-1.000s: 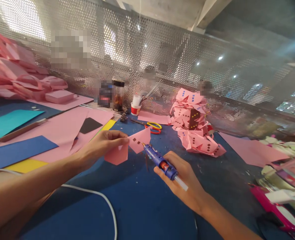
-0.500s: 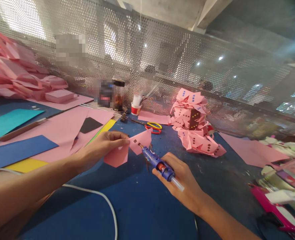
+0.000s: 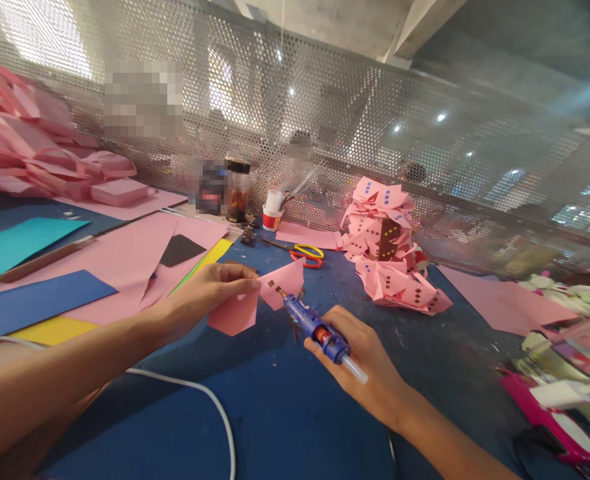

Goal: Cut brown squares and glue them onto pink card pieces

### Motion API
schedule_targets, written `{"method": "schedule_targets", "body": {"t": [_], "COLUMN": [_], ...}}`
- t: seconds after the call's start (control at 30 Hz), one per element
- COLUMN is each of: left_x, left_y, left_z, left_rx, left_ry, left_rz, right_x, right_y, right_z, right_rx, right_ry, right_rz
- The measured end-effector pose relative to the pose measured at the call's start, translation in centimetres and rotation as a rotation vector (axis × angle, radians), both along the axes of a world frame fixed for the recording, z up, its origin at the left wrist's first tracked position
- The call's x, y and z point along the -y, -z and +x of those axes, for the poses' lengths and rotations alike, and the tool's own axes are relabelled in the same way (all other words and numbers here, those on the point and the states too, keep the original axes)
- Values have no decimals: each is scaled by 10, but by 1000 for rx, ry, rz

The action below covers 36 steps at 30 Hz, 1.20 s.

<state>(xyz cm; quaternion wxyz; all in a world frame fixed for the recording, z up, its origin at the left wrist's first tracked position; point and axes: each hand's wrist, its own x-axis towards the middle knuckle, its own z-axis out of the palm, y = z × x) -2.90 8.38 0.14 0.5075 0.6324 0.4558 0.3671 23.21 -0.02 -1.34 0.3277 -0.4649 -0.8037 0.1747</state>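
Pinched between the thumb and fingers of my left hand [image 3: 227, 287] is a folded pink paper piece [image 3: 233, 313], held above the blue table. Two small dark squares [image 3: 275, 285] show on its right flap. My right hand [image 3: 357, 350] is wrapped round a blue glue gun [image 3: 315, 325], its nozzle touching or very near the flap by the second square. A clear glue stick [image 3: 355, 368] sticks out of the gun's back end. Beyond the paper lie scissors [image 3: 307, 253] with yellow and red handles.
A heap of dotted pink paper pieces [image 3: 382, 233] stands beyond my right hand. Pink, blue and teal sheets [image 3: 45, 300] lie on the left, beneath a large pink pile [image 3: 29, 140]. A white cable [image 3: 199, 387] crosses the table [image 3: 285, 427]. A paper cup [image 3: 272, 217] and jar [image 3: 238, 190] stand behind.
The second dark square now sits closer to the first on the flap, and the nozzle tip has shifted slightly. Both hands keep their holds.
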Motion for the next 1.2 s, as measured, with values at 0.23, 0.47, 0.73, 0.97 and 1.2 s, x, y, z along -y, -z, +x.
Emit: {"method": "schedule_targets", "body": {"t": [0.23, 0.47, 0.73, 0.97, 1.2], "left_x": [-1, 0, -6, -5, -4], "left_y": [2, 0, 4, 3, 1], "left_z": [-1, -1, -7, -6, -5], "left_rx": [3, -30, -42, -49, -47], "left_ry": [5, -21, -51, -32, -42], "left_rz": [-21, 29, 108, 94, 47], "right_x": [0, 1, 1, 0, -1], "right_y": [0, 0, 2, 6, 7], "right_z": [1, 1, 2, 3, 4], "right_rx": [13, -10, 13, 55, 75], "right_ry": [-3, -14, -5, 24, 42], "right_rz": [-2, 14, 42, 49, 58]}}
